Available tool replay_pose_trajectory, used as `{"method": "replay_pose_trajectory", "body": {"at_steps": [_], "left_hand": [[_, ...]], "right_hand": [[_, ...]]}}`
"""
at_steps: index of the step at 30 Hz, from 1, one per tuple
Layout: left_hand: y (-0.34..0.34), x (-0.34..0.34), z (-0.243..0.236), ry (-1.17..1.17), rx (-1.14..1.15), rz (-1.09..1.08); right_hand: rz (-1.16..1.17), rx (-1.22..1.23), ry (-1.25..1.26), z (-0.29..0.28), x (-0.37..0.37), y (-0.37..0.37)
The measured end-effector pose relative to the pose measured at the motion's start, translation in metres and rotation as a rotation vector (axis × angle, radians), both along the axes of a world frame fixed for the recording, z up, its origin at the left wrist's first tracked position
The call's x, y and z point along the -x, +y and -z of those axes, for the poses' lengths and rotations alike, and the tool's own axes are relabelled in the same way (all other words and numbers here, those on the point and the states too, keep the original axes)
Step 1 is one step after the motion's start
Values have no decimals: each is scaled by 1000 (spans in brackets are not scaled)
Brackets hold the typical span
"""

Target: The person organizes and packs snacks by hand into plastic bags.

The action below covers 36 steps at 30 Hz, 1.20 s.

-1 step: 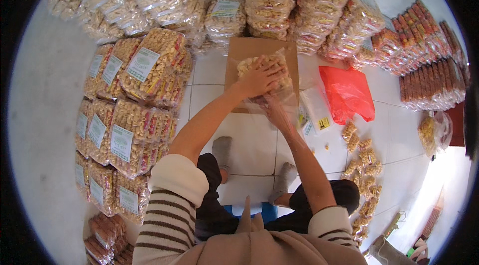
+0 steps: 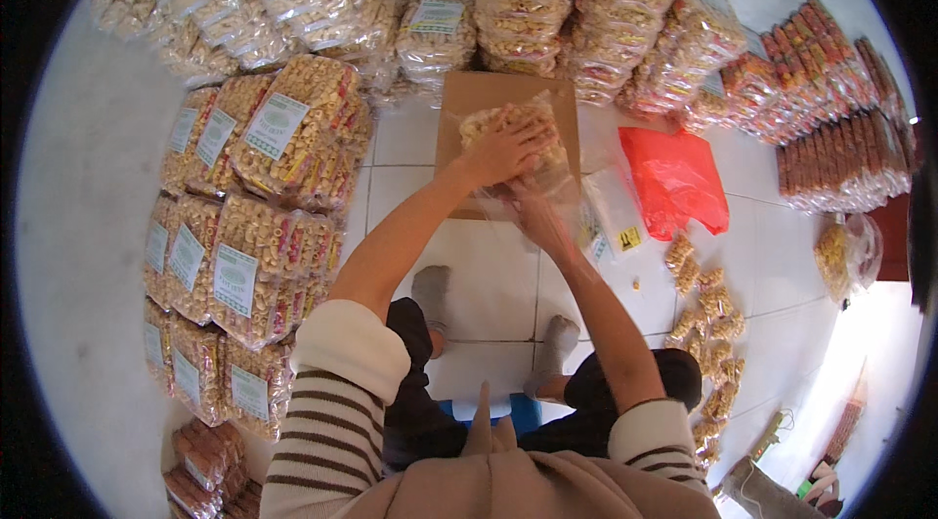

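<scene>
A clear plastic bag of pale puffed snacks (image 2: 549,143) lies tilted on a brown cardboard box (image 2: 456,101) in front of me. Across the top of the bag rests my left hand (image 2: 506,151), its fingers stretched out over the snacks. My right hand (image 2: 532,214) grips the loose plastic at the bag's near end; its fingertips are partly hidden by the film and the bag. Both forearms reach forward from striped sleeves with pale cuffs.
Stacked snack bags (image 2: 234,280) stand at left, with more stacks (image 2: 523,6) behind the box. To the right lie a red plastic bag (image 2: 674,182), flat clear packaging (image 2: 613,211) and small snack packets (image 2: 718,324). Brown snack packs (image 2: 845,162) sit farther right.
Everything in view sits very slightly farther left. My hands keep nearly the same hold on the snack bag, with only a small shift of the fingers.
</scene>
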<state>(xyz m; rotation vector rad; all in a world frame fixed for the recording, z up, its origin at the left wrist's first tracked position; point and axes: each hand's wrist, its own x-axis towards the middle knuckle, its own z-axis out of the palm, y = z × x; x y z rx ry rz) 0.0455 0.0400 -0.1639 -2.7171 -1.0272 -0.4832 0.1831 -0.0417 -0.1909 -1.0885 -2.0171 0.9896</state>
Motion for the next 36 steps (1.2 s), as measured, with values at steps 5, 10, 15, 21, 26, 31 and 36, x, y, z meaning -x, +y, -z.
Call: {"method": "replay_pose_trajectory", "body": {"at_steps": [5,10,15,21,26,31,36], "left_hand": [[2,-9,-11,91,76,-136],[-14,-46,-31,55,45,-121],[-33,-131,-55,72,145,41],[-67,-271,-60,151,269,307],[-93,-342,14,65,617,474],[-124,-386,130,-67,1220,134],[-138,-420,212,-713,1339,-262]], "right_hand": [[-334,-351,-675,-71,-50,-62],[-345,-253,-774,-121,-130,-113],[11,-222,-892,-134,-241,-146],[590,1,-680,-65,-390,-189],[718,87,-549,34,-432,-208],[761,117,-446,104,-405,-184],[729,5,-609,129,-391,-138]]}}
